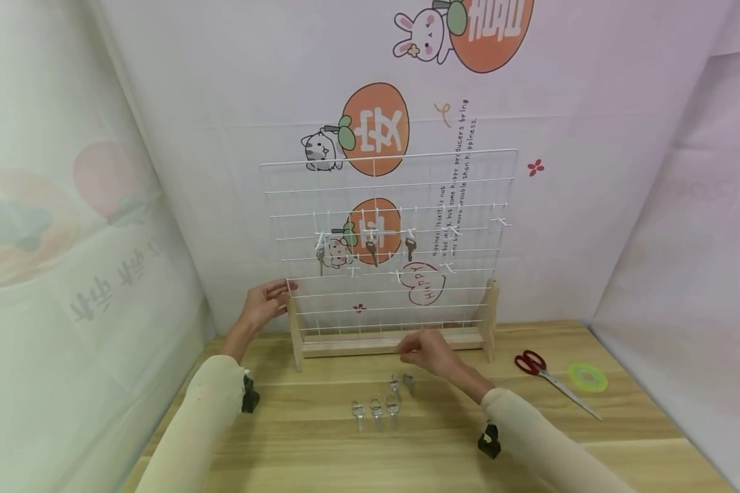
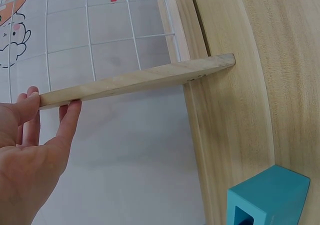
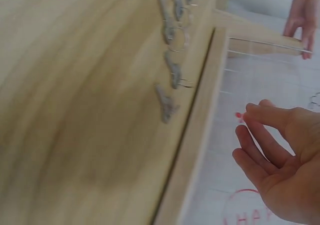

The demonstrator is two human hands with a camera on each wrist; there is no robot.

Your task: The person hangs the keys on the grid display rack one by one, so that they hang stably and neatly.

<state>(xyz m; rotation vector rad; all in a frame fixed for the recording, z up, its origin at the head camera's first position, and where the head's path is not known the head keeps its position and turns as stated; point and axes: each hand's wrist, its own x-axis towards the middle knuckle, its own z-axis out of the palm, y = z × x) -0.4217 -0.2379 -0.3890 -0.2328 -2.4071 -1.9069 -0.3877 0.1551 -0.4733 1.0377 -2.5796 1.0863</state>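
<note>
Left hand [image 2: 40, 157]: your fingers pinch the rack's wooden upright [image 2: 135, 82], thumb on one side, fingertips on the other.
Right hand [image 1: 430, 350]: your fingers curve loosely before the wire grid [image 1: 391, 255]; nothing visible between them.
Keys [image 1: 377, 409]: five lie on the counter [image 1: 284, 445]; three hanging keys [image 1: 410, 248] are on the grid.
Head view alone: scissors [image 1: 558, 385] beside a yellow-green ring [image 1: 600, 380].
Left wrist view alone: a teal block [image 2: 270, 195]; two holes in the upright.
Writing: "Happy" inside a red heart [image 1: 422, 283]; "安" on an orange fruit [image 1: 379, 129].
</note>
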